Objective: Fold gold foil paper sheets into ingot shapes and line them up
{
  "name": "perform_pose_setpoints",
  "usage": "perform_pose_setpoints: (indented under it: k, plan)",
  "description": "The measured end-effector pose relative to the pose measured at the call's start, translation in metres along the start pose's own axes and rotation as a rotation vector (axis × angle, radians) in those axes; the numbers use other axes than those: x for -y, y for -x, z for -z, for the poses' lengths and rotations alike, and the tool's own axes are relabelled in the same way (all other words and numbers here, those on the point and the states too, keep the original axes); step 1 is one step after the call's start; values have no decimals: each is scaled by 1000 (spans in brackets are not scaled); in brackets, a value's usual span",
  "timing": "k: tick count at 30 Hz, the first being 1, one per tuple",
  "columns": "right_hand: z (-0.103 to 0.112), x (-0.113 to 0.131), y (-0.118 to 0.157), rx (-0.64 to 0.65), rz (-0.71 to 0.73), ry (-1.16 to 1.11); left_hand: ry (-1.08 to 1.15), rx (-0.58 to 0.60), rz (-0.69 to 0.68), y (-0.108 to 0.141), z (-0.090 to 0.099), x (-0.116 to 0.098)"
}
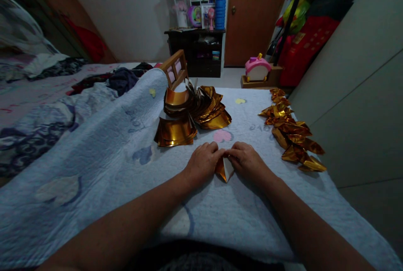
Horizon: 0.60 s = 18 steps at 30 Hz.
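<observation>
Between my two hands is a small folded piece of gold foil paper (222,171), its white side showing on the right and its point toward me. My left hand (205,159) pinches its upper left edge, and my right hand (247,159) pinches the upper right. The fingertips of both hands nearly meet at its top. Beyond my left hand lie fanned stacks of flat gold sheets (176,131). On the right, a row of folded gold pieces (296,128) runs along the edge of the bed.
A light blue quilt (126,191) with heart patterns covers the surface. Rumpled clothes (122,81) lie at the left. Farther off are a wooden rail (174,67), a dark cabinet (195,54), a door (256,14) and a pink-and-white case (257,69).
</observation>
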State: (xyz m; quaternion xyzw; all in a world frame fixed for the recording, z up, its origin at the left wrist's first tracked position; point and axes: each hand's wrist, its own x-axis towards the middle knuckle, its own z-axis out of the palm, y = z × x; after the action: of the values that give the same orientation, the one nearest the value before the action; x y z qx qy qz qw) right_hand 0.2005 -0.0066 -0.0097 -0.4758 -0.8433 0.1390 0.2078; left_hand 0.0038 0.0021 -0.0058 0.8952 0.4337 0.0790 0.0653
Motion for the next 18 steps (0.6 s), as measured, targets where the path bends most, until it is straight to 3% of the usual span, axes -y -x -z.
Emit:
perform_pose_setpoints:
  k: [18]
  plan:
    - [27, -9, 6, 177, 49, -65, -93, 22, -32, 1, 4, -2]
